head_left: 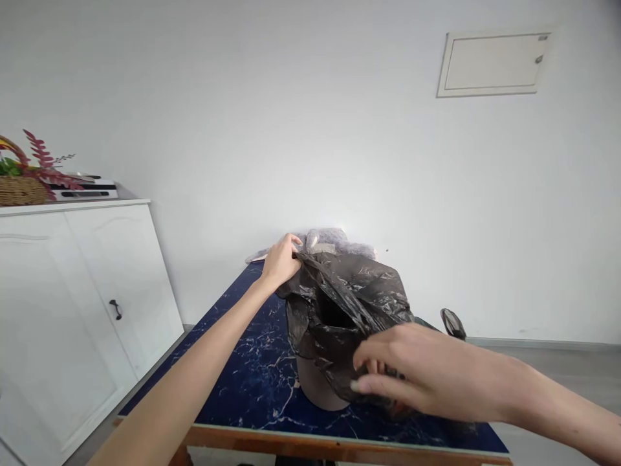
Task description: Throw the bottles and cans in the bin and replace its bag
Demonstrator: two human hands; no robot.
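Observation:
A thin black plastic bag (359,285) is bunched up on the blue marble-patterned table, with a dark opening towards me. My left hand (284,259) pinches the bag's upper left edge between thumb and fingers. At the bag's lower right is my right hand (407,366), its fingers loosely bent and the thumb apart from them. Nothing shows in its grasp; whether it touches the plastic I cannot tell. From beneath the bag pokes the curved side of a grey-brown object (317,385), mostly covered. A loop of black plastic (453,323) sticks out on the right.
Grey fluffy plush (330,238) lies at the table's (257,375) far end against the wall. To the left stands a white cabinet (87,304) bearing a wicker basket (22,191) with red leaves and a white box-like device (87,189). A panel door (495,63) is set in the wall.

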